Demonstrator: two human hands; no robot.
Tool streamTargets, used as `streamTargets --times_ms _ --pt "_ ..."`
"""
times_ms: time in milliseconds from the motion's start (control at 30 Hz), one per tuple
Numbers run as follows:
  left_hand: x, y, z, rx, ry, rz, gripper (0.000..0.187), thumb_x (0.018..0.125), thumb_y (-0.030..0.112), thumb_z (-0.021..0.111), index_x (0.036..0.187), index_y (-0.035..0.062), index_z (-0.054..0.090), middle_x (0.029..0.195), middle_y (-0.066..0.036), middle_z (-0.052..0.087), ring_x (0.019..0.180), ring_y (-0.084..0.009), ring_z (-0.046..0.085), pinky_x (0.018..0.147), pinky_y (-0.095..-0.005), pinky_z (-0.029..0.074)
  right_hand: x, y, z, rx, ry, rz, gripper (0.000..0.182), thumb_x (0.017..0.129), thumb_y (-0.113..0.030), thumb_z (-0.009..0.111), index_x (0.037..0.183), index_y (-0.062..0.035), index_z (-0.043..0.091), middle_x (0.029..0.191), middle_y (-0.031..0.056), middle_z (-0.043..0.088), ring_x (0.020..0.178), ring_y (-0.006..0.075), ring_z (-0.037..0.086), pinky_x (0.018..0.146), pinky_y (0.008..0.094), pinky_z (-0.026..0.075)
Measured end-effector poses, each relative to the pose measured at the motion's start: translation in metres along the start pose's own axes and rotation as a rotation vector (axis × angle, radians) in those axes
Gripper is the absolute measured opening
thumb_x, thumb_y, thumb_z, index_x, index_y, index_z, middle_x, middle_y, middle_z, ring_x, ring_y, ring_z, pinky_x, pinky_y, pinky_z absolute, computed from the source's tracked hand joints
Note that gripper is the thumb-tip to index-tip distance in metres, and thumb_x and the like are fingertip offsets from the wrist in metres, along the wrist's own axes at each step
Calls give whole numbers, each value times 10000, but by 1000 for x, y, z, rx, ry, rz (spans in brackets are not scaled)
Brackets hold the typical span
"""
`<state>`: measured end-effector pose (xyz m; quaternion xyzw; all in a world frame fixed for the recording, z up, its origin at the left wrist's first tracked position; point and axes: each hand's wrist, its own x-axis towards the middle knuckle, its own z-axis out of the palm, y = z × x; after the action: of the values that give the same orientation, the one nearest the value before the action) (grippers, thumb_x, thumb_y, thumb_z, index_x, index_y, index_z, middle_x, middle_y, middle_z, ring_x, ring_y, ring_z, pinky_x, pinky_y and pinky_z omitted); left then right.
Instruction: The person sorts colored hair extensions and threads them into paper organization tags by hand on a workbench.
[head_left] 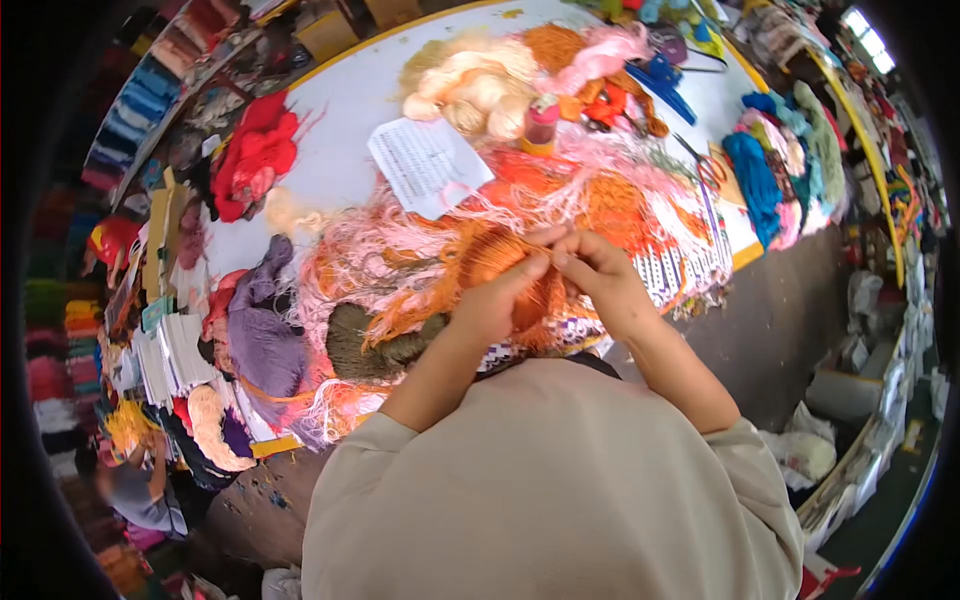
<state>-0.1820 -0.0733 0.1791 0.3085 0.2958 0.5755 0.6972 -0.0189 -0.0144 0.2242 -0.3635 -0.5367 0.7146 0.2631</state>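
Observation:
Orange yarn lies bunched in front of me at the table's near side. My left hand closes on it with thumb and fingers pinched. My right hand meets the left at the fingertips, also pinching strands of the orange yarn. Around both hands spread tangled pink, white and orange threads. A dark olive skein lies left of my left forearm. Beyond the hands rest a printed paper sheet and a small dark-red thread cone.
Purple yarn and red yarn lie on the left. Red-handled scissors rest at right, near blue skeins. Cream skeins sit at the back of the white table. Another person is at lower left, with yellow yarn.

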Motion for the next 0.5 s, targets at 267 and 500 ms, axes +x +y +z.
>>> streamTargets --times_ms 267,500 --pt "-8 -21 -9 -132 142 -90 424 1031 207 490 1402 3 488 1088 -51 612 1044 -154 568 891 -329 481 3 21 1 132 15 98 98 1001 -100 527 959 -36 589 950 38 646 603 49 501 549 199 430" --pt "0 -19 -18 -47 144 -150 441 1024 199 510 1414 -3 477 1213 -73 596 1129 -147 546 963 -329 460 15 33 -2 99 -11 124 203 993 -124 562 1163 -40 632 814 -21 563 605 37 481 545 181 419"
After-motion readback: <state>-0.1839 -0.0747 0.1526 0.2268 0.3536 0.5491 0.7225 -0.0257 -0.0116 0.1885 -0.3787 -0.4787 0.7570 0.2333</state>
